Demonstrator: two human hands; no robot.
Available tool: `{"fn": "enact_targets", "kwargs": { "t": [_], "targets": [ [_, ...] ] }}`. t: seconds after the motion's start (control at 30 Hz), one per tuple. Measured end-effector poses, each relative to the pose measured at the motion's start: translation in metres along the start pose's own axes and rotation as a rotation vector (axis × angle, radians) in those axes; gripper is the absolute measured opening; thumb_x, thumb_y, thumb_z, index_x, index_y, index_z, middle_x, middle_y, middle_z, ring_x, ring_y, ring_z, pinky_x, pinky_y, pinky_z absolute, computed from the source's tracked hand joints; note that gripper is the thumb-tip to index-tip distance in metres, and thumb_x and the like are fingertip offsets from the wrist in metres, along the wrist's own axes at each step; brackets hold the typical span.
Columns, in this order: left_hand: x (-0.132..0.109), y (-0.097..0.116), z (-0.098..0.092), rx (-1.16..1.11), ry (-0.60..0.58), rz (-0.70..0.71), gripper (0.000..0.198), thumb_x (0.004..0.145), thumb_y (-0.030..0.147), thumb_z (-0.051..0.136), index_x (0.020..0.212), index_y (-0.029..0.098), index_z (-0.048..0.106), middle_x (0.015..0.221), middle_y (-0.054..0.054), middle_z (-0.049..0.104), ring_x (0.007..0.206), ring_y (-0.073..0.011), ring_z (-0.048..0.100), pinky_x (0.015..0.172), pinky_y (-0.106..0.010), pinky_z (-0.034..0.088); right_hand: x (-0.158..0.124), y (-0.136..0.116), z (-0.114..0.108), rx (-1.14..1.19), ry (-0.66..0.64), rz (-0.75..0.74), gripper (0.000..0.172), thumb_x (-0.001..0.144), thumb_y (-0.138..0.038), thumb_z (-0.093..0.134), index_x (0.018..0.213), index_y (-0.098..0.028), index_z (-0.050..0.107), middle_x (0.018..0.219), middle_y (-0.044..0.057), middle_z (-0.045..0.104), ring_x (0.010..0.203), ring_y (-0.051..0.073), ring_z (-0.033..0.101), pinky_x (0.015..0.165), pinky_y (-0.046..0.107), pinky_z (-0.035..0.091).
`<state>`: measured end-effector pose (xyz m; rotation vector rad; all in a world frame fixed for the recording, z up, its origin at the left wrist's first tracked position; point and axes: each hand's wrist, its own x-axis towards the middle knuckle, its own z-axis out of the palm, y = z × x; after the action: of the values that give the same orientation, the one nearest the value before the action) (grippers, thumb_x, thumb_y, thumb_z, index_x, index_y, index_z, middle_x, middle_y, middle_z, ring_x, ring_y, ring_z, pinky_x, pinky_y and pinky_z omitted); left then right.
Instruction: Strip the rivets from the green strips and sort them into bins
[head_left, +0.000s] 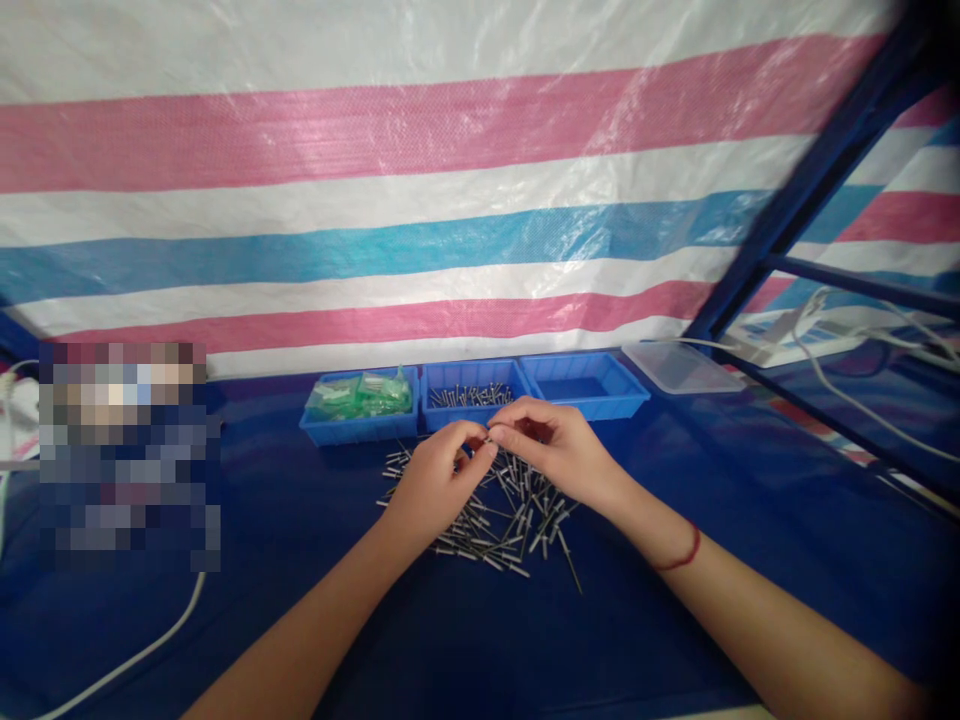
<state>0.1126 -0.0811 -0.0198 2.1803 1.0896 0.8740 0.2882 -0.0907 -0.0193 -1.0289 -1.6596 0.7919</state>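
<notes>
Our hands: left hand (435,485) and right hand (566,455) meet at the fingertips, each drawn to a narrow pinch on a small metal piece (490,440); it is too covered for us to say whether it is a whole rivet, or which way its long axis runs.
Blind rivets: the loose pile (517,505) lies on the table (480,650) under our joined fingertips and spreads toward us, partly hidden by both hands; the shafts point many ways.
Nearer hand: the left covers the pile's left part, the right its upper right, so we judge neither clearly closer.
Stray rivet: one rivet (571,563) lies at the pile's near right edge, long axis running toward us and slightly rightward, nearer our right hand.
Middle bin: just beyond our fingertips, the blue bin (442,417) holds short metal pins (469,396).
</notes>
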Motion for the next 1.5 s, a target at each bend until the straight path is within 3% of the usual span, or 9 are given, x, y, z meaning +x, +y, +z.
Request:
{"fn": "enact_targets", "kwargs": {
  "t": [0.33,0.47,0.57,0.67,0.77,0.9,1.07,1.23,1.5],
  "targets": [
    [-0.001,0.003,-0.005,-0.023,0.162,0.007,0.008,0.087,0.027,0.055,0.087,0.019,0.056,0.069,0.004,0.056,0.056,-0.0091,0.049,0.055,-0.021,0.038,0.000,0.001,-0.002,-0.061,-0.025,-0.049,0.016,0.085,-0.032,0.061,0.090,-0.019,0.069,0.085,0.005,0.066,0.072,0.015,0.059,0.064,0.031,0.046],
    [-0.001,0.000,-0.003,0.006,0.179,0.022,0.010,0.087,0.028,0.055,0.091,0.019,0.056,0.077,0.002,0.060,0.058,-0.0092,0.051,0.057,-0.022,0.041,0.000,-0.004,-0.005,-0.243,-0.062,-0.162,0.018,0.089,-0.029,0.054,0.088,-0.019,0.069,0.081,0.004,0.066,0.069,0.014,0.057,0.062,0.028,0.045],
    [0.001,-0.003,-0.002,0.012,0.186,0.013,0.017,0.088,0.029,0.054,0.101,0.019,0.055,0.084,0.001,0.062,0.058,-0.0093,0.053,0.058,-0.023,0.043,0.008,0.000,-0.007,-0.432,0.033,-0.270,0.020,0.091,-0.026,0.051,0.091,-0.017,0.068,0.084,0.006,0.066,0.078,0.016,0.059,0.073,0.030,0.046],
    [0.002,-0.007,-0.001,0.097,0.118,0.056,0.017,0.090,0.027,0.049,0.104,0.019,0.056,0.085,-0.001,0.064,0.066,-0.0121,0.057,0.066,-0.026,0.046,0.019,0.011,-0.009,-0.677,0.194,-0.256,0.022,0.091,-0.027,0.050,0.094,-0.016,0.068,0.086,0.009,0.066,0.082,0.020,0.059,0.077,0.034,0.045],
    [0.002,-0.010,-0.001,0.279,-0.020,0.191,0.019,0.091,0.024,0.046,0.102,0.019,0.061,0.097,-0.005,0.066,0.090,-0.0184,0.059,0.082,-0.033,0.045,0.023,0.017,-0.013,-0.827,0.218,-0.217,0.022,0.090,-0.029,0.051,0.094,-0.015,0.068,0.085,0.010,0.066,0.084,0.023,0.059,0.078,0.036,0.044],
    [-0.001,-0.013,0.001,0.468,-0.193,0.353,0.031,0.089,0.024,0.048,0.119,0.024,0.057,0.128,-0.004,0.057,0.116,-0.0240,0.048,0.093,-0.041,0.038,0.014,0.009,-0.023,-0.768,0.006,-0.182,0.019,0.088,-0.020,0.049,0.081,-0.017,0.066,0.077,0.005,0.063,0.070,0.016,0.057,0.068,0.028,0.043],
    [-0.002,-0.011,0.003,0.552,-0.233,0.359,0.029,0.092,0.023,0.042,0.115,0.022,0.059,0.126,-0.003,0.060,0.113,-0.0218,0.051,0.093,-0.040,0.034,0.005,0.007,-0.031,-0.792,-0.348,-0.111,0.015,0.079,-0.013,0.053,0.076,-0.019,0.067,0.072,0.002,0.064,0.068,0.014,0.057,0.063,0.025,0.039],
    [0.000,-0.008,0.000,0.592,-0.237,0.331,0.023,0.093,0.026,0.042,0.101,0.019,0.063,0.112,-0.004,0.063,0.101,-0.0202,0.056,0.088,-0.037,0.037,0.005,0.013,-0.029,-0.829,-0.402,-0.069,0.017,0.076,-0.008,0.054,0.079,-0.018,0.067,0.078,0.003,0.063,0.072,0.014,0.058,0.066,0.025,0.039],
    [-0.002,-0.009,0.004,0.620,-0.216,0.326,0.029,0.094,0.030,0.042,0.116,0.021,0.060,0.110,-0.006,0.059,0.101,-0.0230,0.053,0.085,-0.037,0.039,0.003,0.008,-0.027,-0.847,-0.397,-0.054,0.012,0.078,-0.013,0.057,0.080,-0.018,0.067,0.081,0.004,0.061,0.071,0.015,0.058,0.064,0.025,0.039]
  ]
}}
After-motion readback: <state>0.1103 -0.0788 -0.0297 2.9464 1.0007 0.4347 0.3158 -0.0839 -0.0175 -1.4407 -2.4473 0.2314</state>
